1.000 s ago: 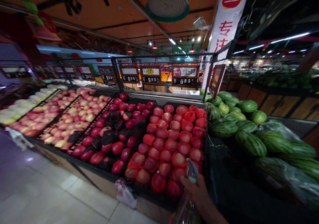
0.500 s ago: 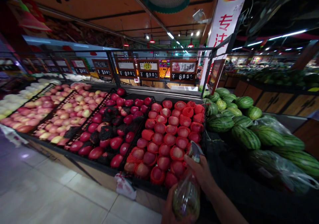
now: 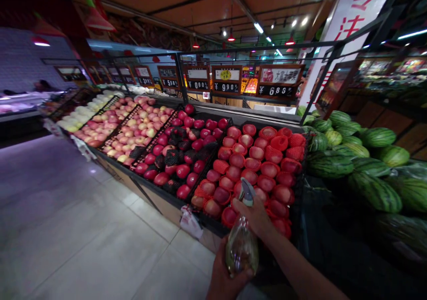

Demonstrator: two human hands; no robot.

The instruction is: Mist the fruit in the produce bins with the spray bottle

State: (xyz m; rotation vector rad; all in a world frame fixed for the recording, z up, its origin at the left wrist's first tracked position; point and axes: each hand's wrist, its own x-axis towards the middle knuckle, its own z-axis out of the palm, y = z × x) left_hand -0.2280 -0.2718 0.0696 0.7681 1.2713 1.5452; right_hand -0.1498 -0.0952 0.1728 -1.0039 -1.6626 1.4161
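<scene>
A clear plastic bag (image 3: 242, 249) bulges with greenish-brown produce whose kind I cannot make out. My left hand (image 3: 224, 271) is closed round its lower part, cupping it from the left and below. My right hand (image 3: 254, 213) grips the gathered neck of the same bag. A grey-blue flap (image 3: 247, 191) sticks up past the right fingers; it looks like the bag's top end, but I cannot be certain. Both hands are in front of the crate of red apples in red foam nets (image 3: 250, 175), and the right hand and forearm hide some of them.
Dark red apples (image 3: 183, 171), some in black nets, fill the neighbouring crate. Paler apples (image 3: 133, 133) lie further left. Watermelons (image 3: 373, 193) are piled on the right. Price signs (image 3: 279, 80) hang behind the stand. A white plastic bag (image 3: 191, 222) hangs at its front edge.
The view has turned left, so the stand sits further right in the picture. Both hands still hold the bag, which now appears slightly higher and further left over the stand's front edge.
</scene>
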